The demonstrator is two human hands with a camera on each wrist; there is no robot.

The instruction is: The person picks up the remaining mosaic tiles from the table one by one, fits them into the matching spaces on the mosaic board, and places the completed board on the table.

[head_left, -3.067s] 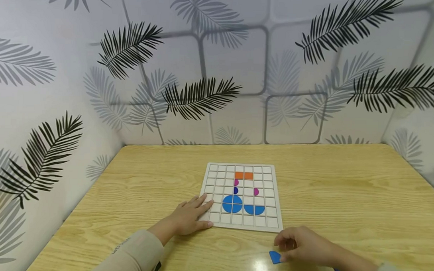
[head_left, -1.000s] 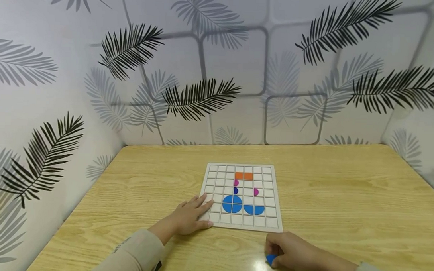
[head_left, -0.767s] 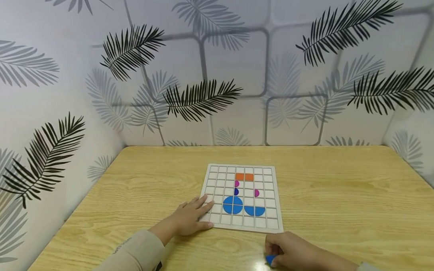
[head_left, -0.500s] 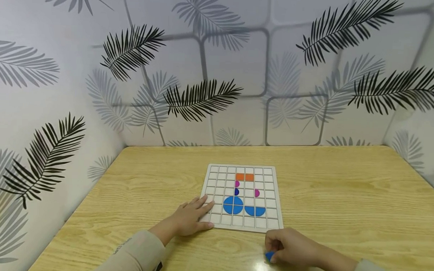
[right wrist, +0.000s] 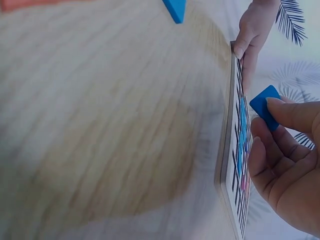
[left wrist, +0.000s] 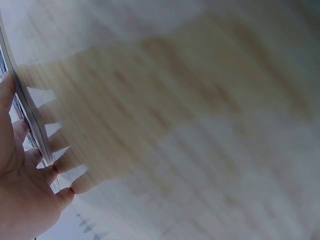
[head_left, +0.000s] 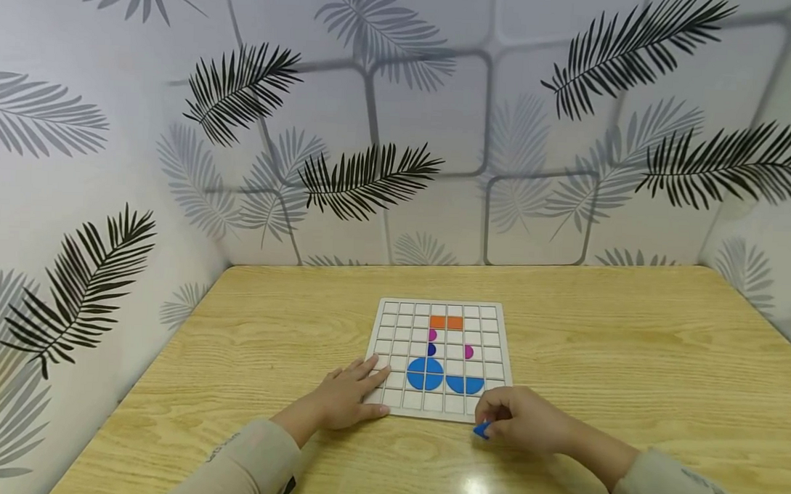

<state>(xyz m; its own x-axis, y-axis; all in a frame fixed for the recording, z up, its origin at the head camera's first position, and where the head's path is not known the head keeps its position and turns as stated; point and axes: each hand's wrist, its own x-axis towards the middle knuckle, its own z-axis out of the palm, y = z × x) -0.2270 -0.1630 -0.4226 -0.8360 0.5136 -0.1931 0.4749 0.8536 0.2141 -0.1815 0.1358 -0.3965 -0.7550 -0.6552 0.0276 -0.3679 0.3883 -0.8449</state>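
Just below the board (head_left: 401, 334), right of centre, a blue piece (head_left: 480, 429) is being pinched by the nearer right hand (head_left: 525, 421), the board's left edge being touched by the spread left hand (head_left: 347, 396).

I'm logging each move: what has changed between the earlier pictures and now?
A blue piece, earlier flat on the table, is now pinched by the right hand, lifted forward and slightly left toward the near edge of the board. The left hand stays on the board's left side; the other pieces there look unchanged.
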